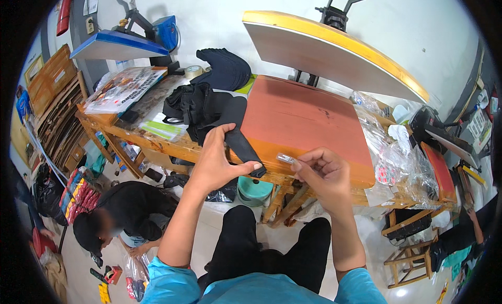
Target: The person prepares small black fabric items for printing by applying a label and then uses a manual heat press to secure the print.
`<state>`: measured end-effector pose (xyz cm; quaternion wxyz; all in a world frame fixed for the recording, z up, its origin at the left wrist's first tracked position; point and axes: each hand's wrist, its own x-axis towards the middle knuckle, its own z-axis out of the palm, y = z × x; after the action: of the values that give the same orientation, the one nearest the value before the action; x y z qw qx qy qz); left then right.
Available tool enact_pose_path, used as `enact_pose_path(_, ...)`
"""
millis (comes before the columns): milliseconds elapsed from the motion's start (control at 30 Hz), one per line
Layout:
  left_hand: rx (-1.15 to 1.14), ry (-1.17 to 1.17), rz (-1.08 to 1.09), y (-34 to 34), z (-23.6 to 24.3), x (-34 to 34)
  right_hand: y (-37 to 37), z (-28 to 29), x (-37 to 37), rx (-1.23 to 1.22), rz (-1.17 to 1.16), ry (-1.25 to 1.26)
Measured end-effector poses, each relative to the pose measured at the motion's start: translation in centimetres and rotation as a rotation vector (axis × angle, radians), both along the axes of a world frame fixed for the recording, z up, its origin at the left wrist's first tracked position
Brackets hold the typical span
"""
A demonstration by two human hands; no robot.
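My left hand (213,160) grips the end of a flat black fabric piece (244,142), its thumb on the lower tip and fingers spread along the edge. That piece lies partly over the left edge of the orange-red heat press bed (298,118). Between thumb and forefinger, my right hand (325,173) pinches a small clear and silvery strip (285,158); its exact kind is too small to tell. The strip is above the bed's front edge, a short way right of the black piece. Beside my left hand is a heap of black fabric pieces (196,108).
The press's raised upper plate (334,58) hangs above the bed. Stacked black pieces (225,68) and a tape roll (193,72) lie behind the heap. Clear plastic bags (413,165) fill the right side. A person in black (130,210) crouches at lower left; another works at far right.
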<state>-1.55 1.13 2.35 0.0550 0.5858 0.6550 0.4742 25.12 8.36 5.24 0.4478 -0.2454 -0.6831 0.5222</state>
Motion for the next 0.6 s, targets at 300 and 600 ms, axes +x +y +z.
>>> enact_pose_path(300, 0.014, 0.022, -0.016, -0.1, 0.0, -0.4, 1.6, 0.6, -9.3, 0.816, -0.173, -0.31)
enact_pose_path(600, 0.062, 0.035, -0.028, 0.1, -1.0, -0.9, 0.7, 1.1, -9.9, 0.729, -0.029, -0.391)
